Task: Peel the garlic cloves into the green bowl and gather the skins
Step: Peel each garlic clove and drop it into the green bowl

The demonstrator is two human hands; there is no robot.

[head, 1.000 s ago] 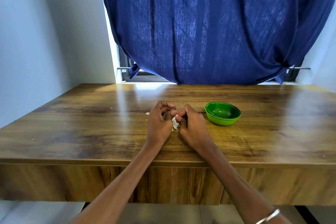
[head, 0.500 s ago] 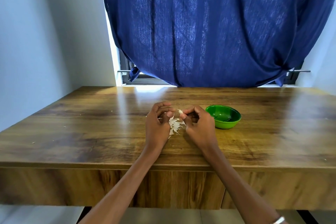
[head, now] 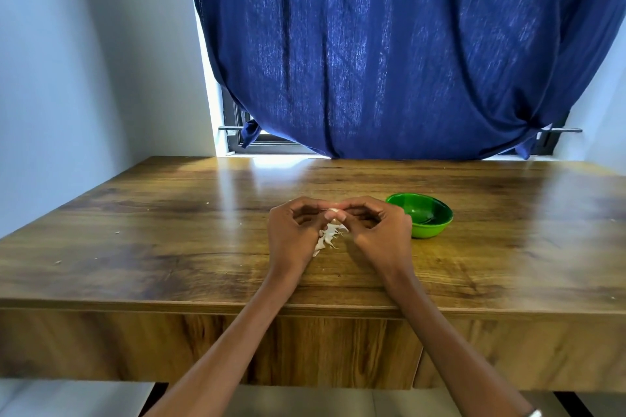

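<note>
Two hands (head: 338, 230), one green bowl (head: 425, 219)

I counted two hands, my left hand (head: 294, 233) and right hand (head: 381, 230), over one worktop (head: 169, 247). There was one green bowl (head: 423, 218), one heap of white garlic skins (head: 328, 236), and one blue curtain (head: 389, 44). I made out one pale garlic clove (head: 333, 210).

Two bare forearms, no sleeves; a silver bracelet (head: 534, 413) circles the right wrist at five o'clock.
</note>
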